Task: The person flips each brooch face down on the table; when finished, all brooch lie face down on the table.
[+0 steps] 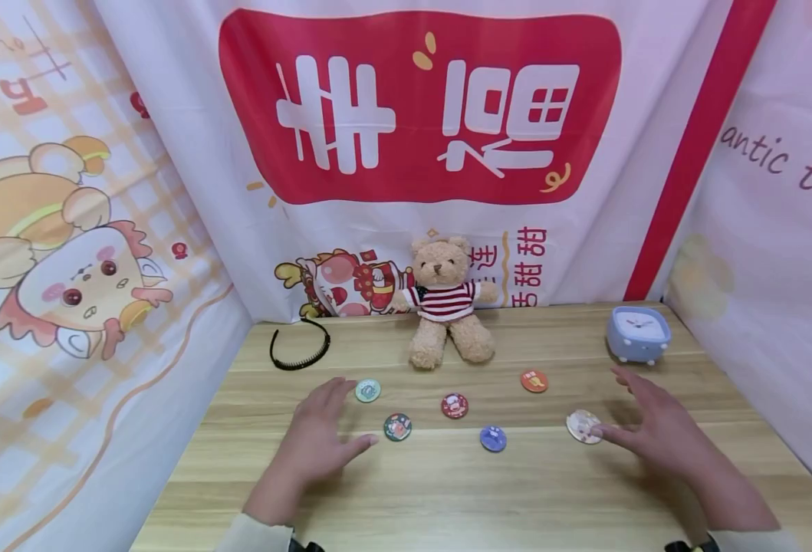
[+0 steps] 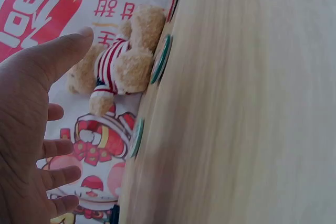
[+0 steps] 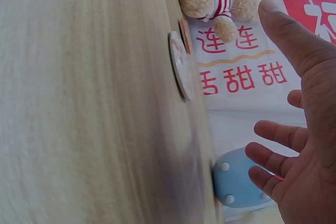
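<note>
Several round badges lie spread over the wooden table. Nearest my left hand are a light green badge and a dark green badge. A red badge and a blue badge lie in the middle, with an orange badge farther back to the right. My right hand hovers by a white badge, its thumb overlapping the badge's edge in the head view. Both hands are held above the table, thumbs spread from the fingers, holding nothing.
A teddy bear in a striped shirt sits against the back cloth. At the back left lies a black headband; a blue clock stands at the back right. Printed cloth walls enclose the wooden table.
</note>
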`<state>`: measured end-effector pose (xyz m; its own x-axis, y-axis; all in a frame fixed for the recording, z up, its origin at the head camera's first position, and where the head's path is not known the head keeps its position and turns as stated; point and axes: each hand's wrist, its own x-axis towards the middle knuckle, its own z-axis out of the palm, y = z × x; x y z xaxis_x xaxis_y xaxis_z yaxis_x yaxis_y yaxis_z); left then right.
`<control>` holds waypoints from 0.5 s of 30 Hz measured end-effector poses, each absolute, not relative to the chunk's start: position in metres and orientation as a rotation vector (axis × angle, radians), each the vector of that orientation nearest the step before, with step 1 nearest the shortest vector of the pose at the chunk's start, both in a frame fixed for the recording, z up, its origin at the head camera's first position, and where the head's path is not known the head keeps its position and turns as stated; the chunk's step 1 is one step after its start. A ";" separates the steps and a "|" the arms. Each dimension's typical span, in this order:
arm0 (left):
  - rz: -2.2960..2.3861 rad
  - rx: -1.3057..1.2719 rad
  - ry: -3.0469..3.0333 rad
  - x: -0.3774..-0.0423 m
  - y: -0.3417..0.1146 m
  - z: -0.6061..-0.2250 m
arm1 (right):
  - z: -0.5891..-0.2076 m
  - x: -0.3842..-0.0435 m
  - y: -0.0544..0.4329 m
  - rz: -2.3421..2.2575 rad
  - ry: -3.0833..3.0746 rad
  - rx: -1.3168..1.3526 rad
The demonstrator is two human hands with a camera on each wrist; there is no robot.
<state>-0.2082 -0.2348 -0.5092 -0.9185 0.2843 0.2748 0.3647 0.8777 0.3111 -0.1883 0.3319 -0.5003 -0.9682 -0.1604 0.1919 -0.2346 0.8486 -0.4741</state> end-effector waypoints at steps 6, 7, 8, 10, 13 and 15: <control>-0.594 -0.542 -2.858 -0.214 -0.213 -0.517 | -0.506 -0.190 0.332 0.850 -2.944 0.248; -0.600 -0.550 -2.863 -0.215 -0.209 -0.518 | -0.507 -0.190 0.333 0.875 -2.950 0.240; -0.610 -0.559 -2.865 -0.215 -0.206 -0.519 | -0.508 -0.191 0.333 0.897 -2.955 0.232; -0.630 -0.570 -2.878 -0.217 -0.198 -0.521 | -0.509 -0.191 0.334 0.946 -2.956 0.219; -0.651 -0.583 -2.890 -0.220 -0.187 -0.523 | -0.513 -0.192 0.335 1.000 -2.935 0.228; -0.674 -0.590 -2.897 -0.221 -0.179 -0.524 | -0.515 -0.193 0.335 1.014 -2.940 0.225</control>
